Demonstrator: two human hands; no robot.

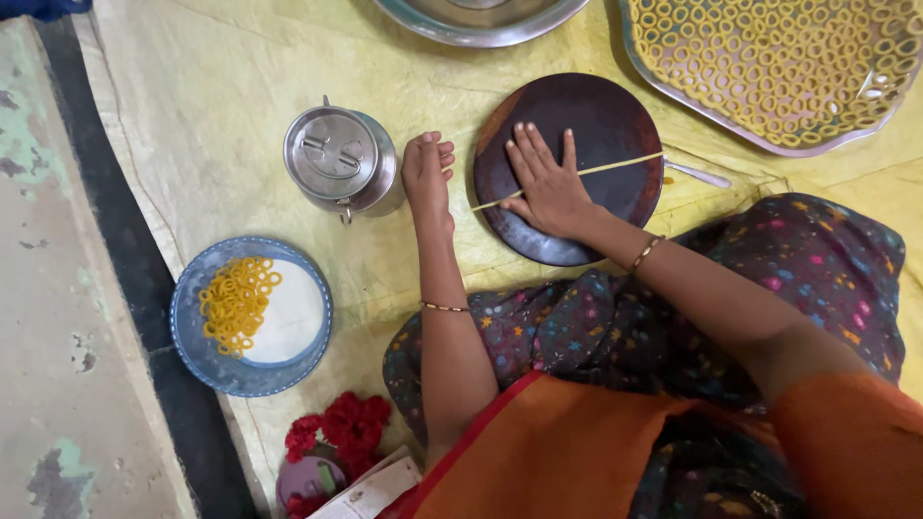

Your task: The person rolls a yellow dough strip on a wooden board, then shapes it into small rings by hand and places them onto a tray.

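From my remote post I see the right hand (546, 187) pressed flat, fingers spread and straight, on a thin pale-yellow rope of dough (615, 164) that lies across a round dark-brown wooden board (596, 115). The rope runs from the board's nine o'clock edge toward three o'clock, with the palm over its left half. The left hand (426, 176) rests just beside the board at its nine o'clock, on the yellow plastic floor sheet (212, 96); its fingers look loosely curled and hold nothing that I can see.

At the board's one o'clock a large steel tray (663, 82) is covered nearly edge to edge with small yellow dough rings (779, 58), so I judge most of the shaping done. At eight o'clock, well apart, a blue-rimmed round plate (197, 336) bears a smaller heap of rings (234, 303), with bare white space left beside them. A lidded steel can (338, 159) stands near the left hand, a steel basin's rim (481, 24) shows at twelve o'clock, and red flowers (346, 428) lie at seven o'clock. The rope on the board is not yet cut or looped.
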